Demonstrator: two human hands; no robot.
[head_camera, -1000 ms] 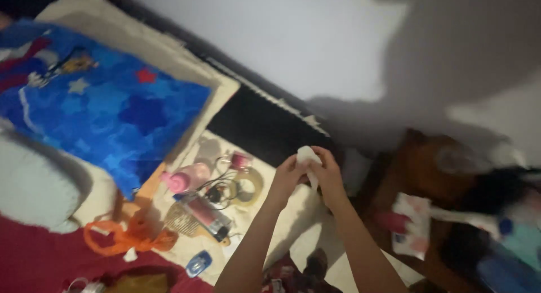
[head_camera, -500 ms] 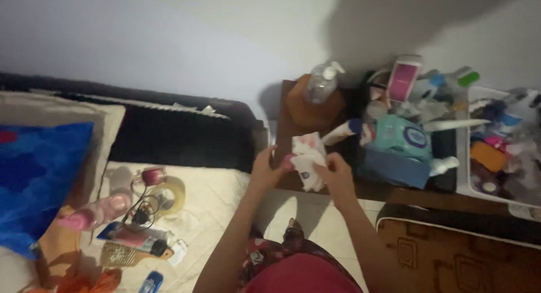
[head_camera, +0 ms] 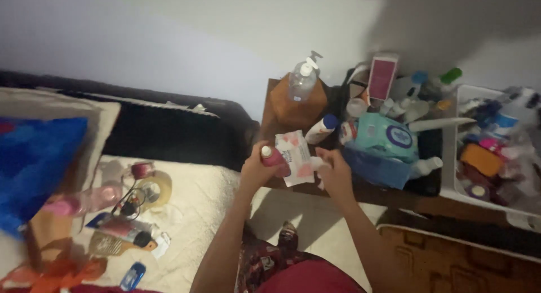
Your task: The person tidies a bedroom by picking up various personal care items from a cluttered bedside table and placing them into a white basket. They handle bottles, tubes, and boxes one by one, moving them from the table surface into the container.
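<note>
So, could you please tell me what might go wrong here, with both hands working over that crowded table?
1. The left hand holds a small pink bottle at the table's edge; it could slip to the floor.
2. The right hand is close to the packed bottles; a nudge might topple the white tube or the pump bottle.
3. The dim, blurry view could spoil aim.

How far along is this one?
Midway: the left hand holds a small pink bottle with its cap off, and the right hand pinches something white by the wipes pack. The bottle isn't yet back among the crowded toiletries.
</note>
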